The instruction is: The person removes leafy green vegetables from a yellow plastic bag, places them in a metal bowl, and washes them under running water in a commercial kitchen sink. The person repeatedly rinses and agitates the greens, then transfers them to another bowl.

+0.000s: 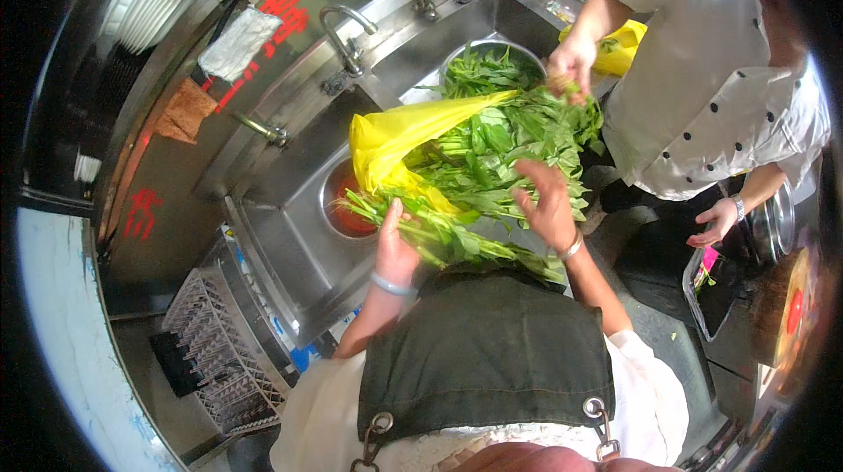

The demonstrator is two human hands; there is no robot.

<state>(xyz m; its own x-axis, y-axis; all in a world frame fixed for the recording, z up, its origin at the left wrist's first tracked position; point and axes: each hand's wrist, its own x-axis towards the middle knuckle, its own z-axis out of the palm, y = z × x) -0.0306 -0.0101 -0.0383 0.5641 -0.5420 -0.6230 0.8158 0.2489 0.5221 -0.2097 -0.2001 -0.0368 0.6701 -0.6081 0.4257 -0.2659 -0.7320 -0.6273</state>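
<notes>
A bunch of leafy green stems point(461, 238) lies in my left hand point(398, 238), with its root ends pointing up to the left. My right hand point(545, 205), slightly blurred, has its fingers apart over the right side of a large heap of leafy greens point(520, 136); whether it touches the leaves cannot be told. A yellow plastic bag point(402, 136) lies around the left side of the heap, above my left hand. Behind the heap, a round metal bowl point(530, 63) in the sink holds more greens.
Stainless steel sinks point(283, 235) with curved taps point(349, 37) run along the wall. A red round container point(349, 208) sits in the near basin. At right, a co-worker point(698, 77) reaches one hand over the greens. A black bin point(714, 294) and a plastic dish rack point(224, 353) flank me.
</notes>
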